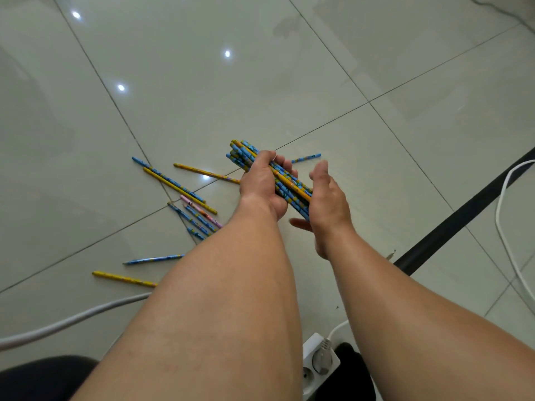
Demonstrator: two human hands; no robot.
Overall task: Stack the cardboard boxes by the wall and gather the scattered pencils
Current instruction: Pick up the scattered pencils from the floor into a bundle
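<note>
My left hand [262,183] grips a bundle of blue and yellow pencils [243,154] above the tiled floor. My right hand [327,198] is flat and open against the near end of the bundle, fingers straight. Several loose pencils lie on the floor to the left: a blue and a yellow pair [173,182], a yellow one [205,172], a pink one among blue ones [199,215], a blue one [153,259] and a yellow one [124,278]. One more blue pencil [307,158] lies beyond my hands. No cardboard boxes are in view.
A grey cable [58,325] runs across the floor at the lower left. A white power strip [315,366] with a plug sits near the bottom. A black floor strip [463,215] and a white cable [503,215] cross the right side.
</note>
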